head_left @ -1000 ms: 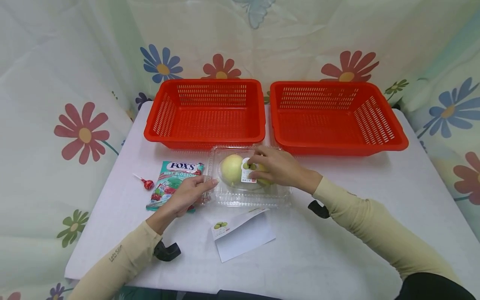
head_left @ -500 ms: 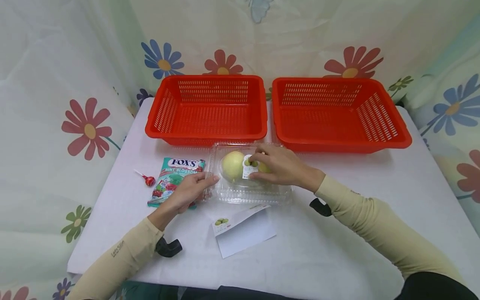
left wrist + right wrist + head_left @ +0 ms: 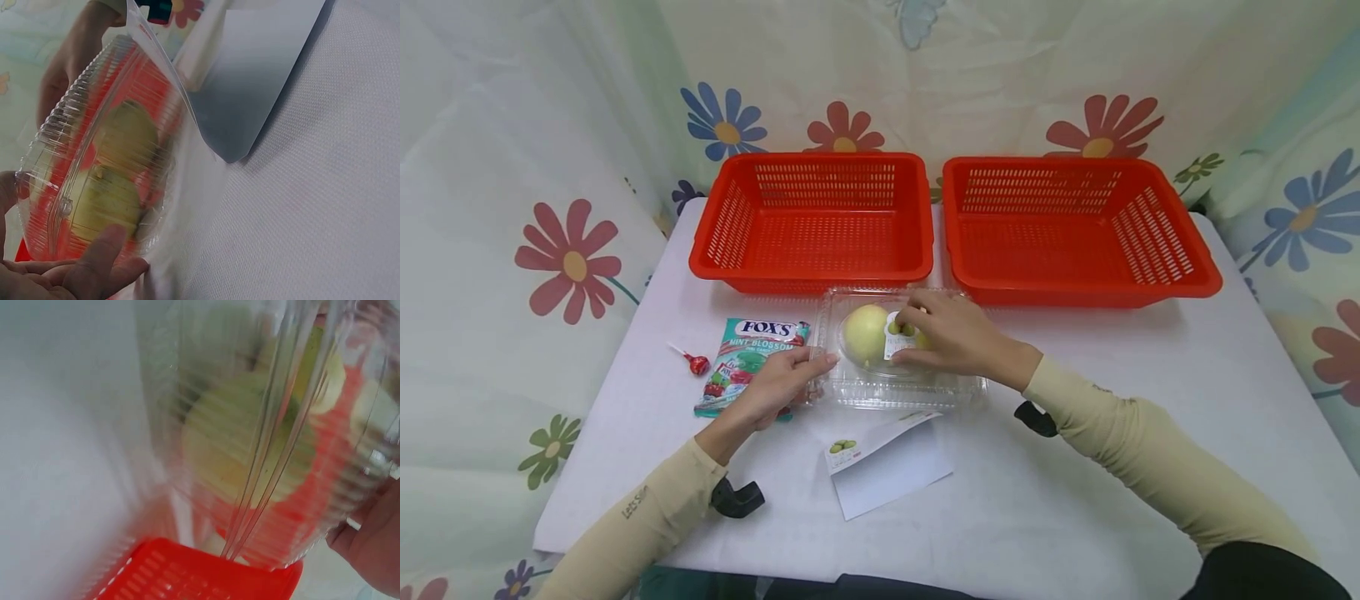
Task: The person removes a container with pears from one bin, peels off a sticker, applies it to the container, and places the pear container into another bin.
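Observation:
A clear plastic clamshell container is in the middle of the head view, with pale yellow-green fruits inside. My left hand grips its left edge, thumb on top and fingers underneath. The left wrist view shows those fingers along the ribbed wall. Over the lid, my right hand has curled fingers, with the thumb and index fingertip at the right side of a small white label printed with green fruit. The palm hides the container's right part. In the right wrist view the container's ribbed side is close and blurred.
Two red plastic baskets stand side by side behind the container. A green Fox's candy bag lies partly under the left hand, with a red lollipop left of it. A folded white card lies in front.
The head view has shifted slightly. Both hands keep their places on the container and label; the right thumb and fingers show only a very small shift.

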The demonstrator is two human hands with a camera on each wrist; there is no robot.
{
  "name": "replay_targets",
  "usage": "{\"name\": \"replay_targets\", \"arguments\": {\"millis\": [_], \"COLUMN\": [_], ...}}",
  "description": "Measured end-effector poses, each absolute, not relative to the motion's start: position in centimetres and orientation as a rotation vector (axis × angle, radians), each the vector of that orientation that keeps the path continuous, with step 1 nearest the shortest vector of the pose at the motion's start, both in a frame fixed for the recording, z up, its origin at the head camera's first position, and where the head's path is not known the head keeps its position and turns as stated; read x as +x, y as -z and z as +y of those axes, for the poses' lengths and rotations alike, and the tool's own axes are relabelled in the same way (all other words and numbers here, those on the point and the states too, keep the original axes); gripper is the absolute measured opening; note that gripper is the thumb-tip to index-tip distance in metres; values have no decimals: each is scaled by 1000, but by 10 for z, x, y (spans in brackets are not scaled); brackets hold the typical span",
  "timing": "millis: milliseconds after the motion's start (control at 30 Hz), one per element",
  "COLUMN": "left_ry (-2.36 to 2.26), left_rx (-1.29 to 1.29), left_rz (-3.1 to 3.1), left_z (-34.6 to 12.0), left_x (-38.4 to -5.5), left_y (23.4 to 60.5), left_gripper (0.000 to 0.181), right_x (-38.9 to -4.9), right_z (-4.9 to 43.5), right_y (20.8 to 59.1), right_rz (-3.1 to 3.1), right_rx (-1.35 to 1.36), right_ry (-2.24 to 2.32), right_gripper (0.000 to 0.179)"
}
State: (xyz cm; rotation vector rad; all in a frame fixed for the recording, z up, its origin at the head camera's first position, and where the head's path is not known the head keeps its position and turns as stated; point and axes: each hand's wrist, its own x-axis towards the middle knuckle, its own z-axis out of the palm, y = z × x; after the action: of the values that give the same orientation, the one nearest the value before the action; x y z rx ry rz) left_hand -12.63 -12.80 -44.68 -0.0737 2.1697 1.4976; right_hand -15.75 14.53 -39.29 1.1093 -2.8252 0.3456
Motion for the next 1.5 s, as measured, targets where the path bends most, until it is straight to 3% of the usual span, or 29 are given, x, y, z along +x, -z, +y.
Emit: {"name": "replay_targets", "arguments": {"millis": [633,967,1300,1500], "left_ry": [-1519,-1514,-1525,-1544], "left_rx": [-84,-42,47,134], "left_rz": [2142,2142,2108,2065], "left_z": [-129,-129,-115,-98], "left_x": [-126,-125,-122,-121], "left_y": [447,448,448,448], "left_gripper": [63,58,46,46], "right_x": [-142,-103,-74,-66], "right_z": [184,223,234,241], "right_y": [393,415,430,429], "right_rz": [-2747,-2588,-2782,-2890], "right_rx": [1189,778,299,60], "right_ry": [-539,-969,-1544,-1771], "right_gripper": [30,40,72,76]}}
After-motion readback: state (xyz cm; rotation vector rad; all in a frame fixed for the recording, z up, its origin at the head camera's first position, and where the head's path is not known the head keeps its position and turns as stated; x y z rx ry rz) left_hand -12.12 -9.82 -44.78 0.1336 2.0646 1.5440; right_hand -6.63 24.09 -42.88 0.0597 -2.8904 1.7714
